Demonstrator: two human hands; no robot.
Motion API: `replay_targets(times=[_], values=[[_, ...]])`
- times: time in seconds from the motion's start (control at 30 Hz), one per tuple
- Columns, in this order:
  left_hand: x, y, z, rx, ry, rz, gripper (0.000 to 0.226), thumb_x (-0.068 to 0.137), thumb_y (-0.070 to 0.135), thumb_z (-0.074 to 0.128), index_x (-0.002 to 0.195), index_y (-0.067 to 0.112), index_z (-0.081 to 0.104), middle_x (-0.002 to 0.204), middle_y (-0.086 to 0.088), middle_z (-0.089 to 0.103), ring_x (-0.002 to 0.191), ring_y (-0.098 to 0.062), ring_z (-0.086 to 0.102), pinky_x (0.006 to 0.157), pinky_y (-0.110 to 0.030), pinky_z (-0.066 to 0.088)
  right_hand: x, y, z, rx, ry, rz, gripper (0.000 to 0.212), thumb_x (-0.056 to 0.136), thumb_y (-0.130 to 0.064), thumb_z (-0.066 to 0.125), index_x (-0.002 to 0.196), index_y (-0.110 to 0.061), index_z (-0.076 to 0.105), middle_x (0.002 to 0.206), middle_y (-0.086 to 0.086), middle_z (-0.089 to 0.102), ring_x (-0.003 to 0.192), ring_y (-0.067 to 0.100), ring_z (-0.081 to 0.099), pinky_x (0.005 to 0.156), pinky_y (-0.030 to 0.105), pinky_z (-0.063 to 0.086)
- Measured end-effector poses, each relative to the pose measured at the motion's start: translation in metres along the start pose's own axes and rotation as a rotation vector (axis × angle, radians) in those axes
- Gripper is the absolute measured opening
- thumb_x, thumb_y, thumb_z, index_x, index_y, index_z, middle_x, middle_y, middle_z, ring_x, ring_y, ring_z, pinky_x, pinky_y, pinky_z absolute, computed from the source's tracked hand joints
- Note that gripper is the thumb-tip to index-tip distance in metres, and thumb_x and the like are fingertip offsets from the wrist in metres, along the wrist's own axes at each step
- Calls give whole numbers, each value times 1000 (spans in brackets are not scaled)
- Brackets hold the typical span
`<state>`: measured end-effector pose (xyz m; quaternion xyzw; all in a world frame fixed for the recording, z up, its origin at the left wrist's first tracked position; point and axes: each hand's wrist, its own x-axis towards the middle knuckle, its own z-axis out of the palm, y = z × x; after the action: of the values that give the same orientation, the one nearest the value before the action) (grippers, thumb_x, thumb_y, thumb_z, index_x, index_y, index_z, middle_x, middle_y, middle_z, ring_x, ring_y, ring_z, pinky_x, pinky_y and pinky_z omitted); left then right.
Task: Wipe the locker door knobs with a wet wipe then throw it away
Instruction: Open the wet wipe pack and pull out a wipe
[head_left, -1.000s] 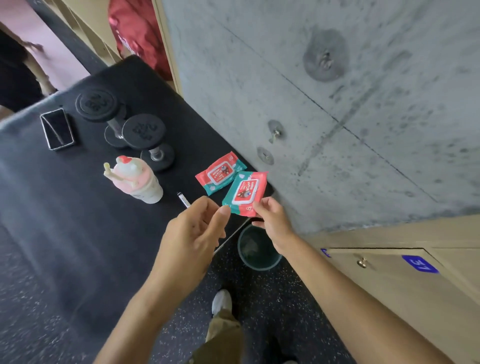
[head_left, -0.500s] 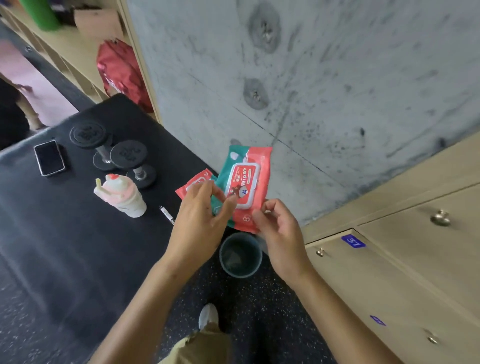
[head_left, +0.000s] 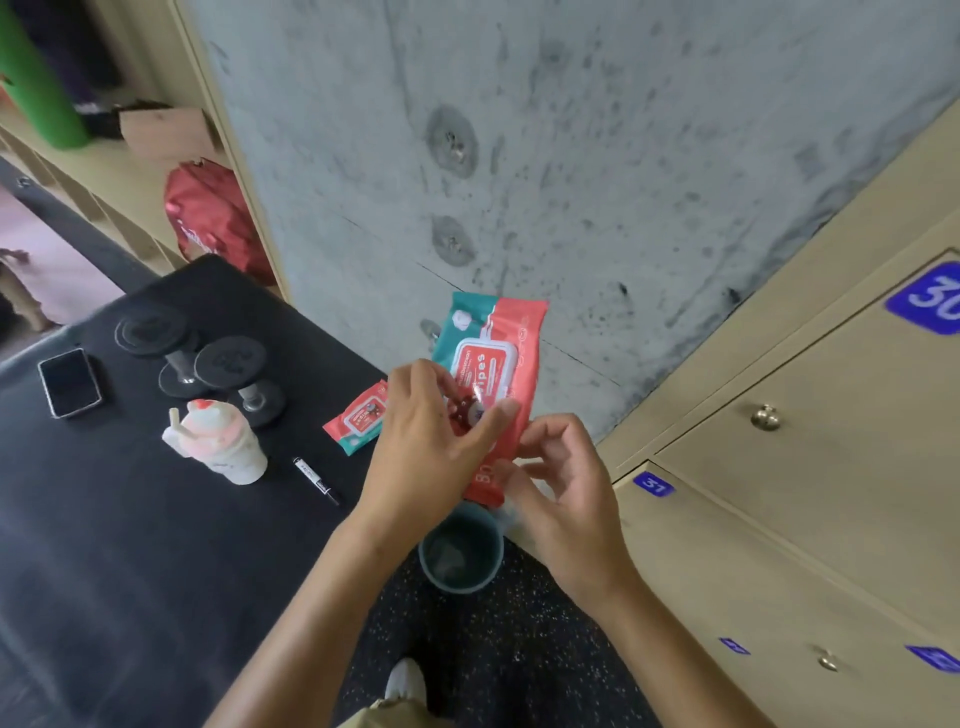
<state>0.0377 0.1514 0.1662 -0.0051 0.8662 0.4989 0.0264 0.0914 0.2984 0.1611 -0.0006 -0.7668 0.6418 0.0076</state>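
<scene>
Opening the wipes pack over the bin

The wipes pack (head_left: 493, 374) stands upright in the air, long axis running up and away from the person, above the teal bin (head_left: 461, 551) on the floor. The right hand (head_left: 561, 493) pinches its lower edge from below, fingers (head_left: 540, 436) closed on the wrapper. The left hand (head_left: 431, 441) lies across the pack's front, fingers narrow and curled at the lid flap, thumb (head_left: 493, 421) just under it; the flap lies directly beneath them, so a peel upward looks next. A second pack (head_left: 358, 418) lies on the black desk (head_left: 130, 519). The nearest locker knob (head_left: 765, 417) sits off to the right, nearer the right hand, not yet wiped.
</scene>
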Motion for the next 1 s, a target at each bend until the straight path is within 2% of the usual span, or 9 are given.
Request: replay_targets(times=[0.17, 0.3, 0.47, 0.57, 0.67, 0.87, 0.93, 1.0], values=[[-10, 6, -2, -21, 38, 30, 52, 84, 67, 64, 102, 22, 43, 118, 9, 41, 98, -2, 52, 76, -34, 59, -4, -12, 3, 161, 31, 15, 41, 93, -5, 67, 124, -22, 46, 119, 5, 73, 104, 29, 70, 87, 51, 59], [-16, 6, -8, -17, 59, 54, 52, 84, 68, 64, 100, 22, 42, 114, 11, 40, 97, -6, 55, 74, -37, 60, -3, -18, 6, 129, 31, -9, 33, 96, -9, 63, 127, -20, 57, 119, 4, 73, 108, 24, 70, 89, 45, 58], [-24, 8, -15, 19, 62, 67, 54, 83, 71, 57, 99, 22, 42, 113, 11, 40, 94, -5, 53, 72, -31, 58, -2, -25, 10, 167, 52, 13, 23, 98, -2, 57, 117, -11, 66, 109, 7, 76, 102, 20, 72, 78, 26, 57], [-26, 7, -16, 44, 77, 93, 53, 85, 70, 58, 98, 21, 42, 111, 9, 41, 90, -6, 53, 71, -33, 56, -2, -27, 12, 156, 81, 19, 20, 95, -11, 59, 113, -13, 68, 106, 6, 76, 101, 21, 72, 81, 28, 56], [-29, 10, -15, 50, 87, 100, 50, 87, 68, 57, 95, 21, 43, 108, 8, 43, 86, -9, 55, 69, -36, 55, -4, -30, 13, 162, 102, 19, 17, 99, -9, 58, 112, -12, 69, 105, 5, 76, 101, 21, 72, 86, 33, 57], [-34, 22, -11, 11, 94, 85, 41, 90, 58, 54, 86, 19, 44, 103, 8, 47, 77, -13, 56, 63, -36, 51, -7, -34, 12, 134, 129, -9, 14, 102, -10, 54, 102, -9, 68, 96, 5, 76, 90, 18, 73, 73, 25, 56], [-36, 26, -9, -7, 86, 86, 38, 91, 54, 52, 87, 17, 44, 103, 7, 47, 77, -15, 56, 63, -36, 50, -6, -34, 7, 125, 129, -15, 14, 102, -10, 55, 101, -8, 68, 97, 7, 76, 91, 21, 73, 75, 28, 57], [-37, 30, -7, -33, 84, 85, 35, 93, 50, 52, 87, 16, 44, 103, 6, 47, 78, -16, 56, 64, -38, 51, -5, -34, 2, 127, 116, -23, 14, 102, -11, 55, 100, -7, 69, 98, 10, 76, 95, 28, 72, 81, 37, 59]])
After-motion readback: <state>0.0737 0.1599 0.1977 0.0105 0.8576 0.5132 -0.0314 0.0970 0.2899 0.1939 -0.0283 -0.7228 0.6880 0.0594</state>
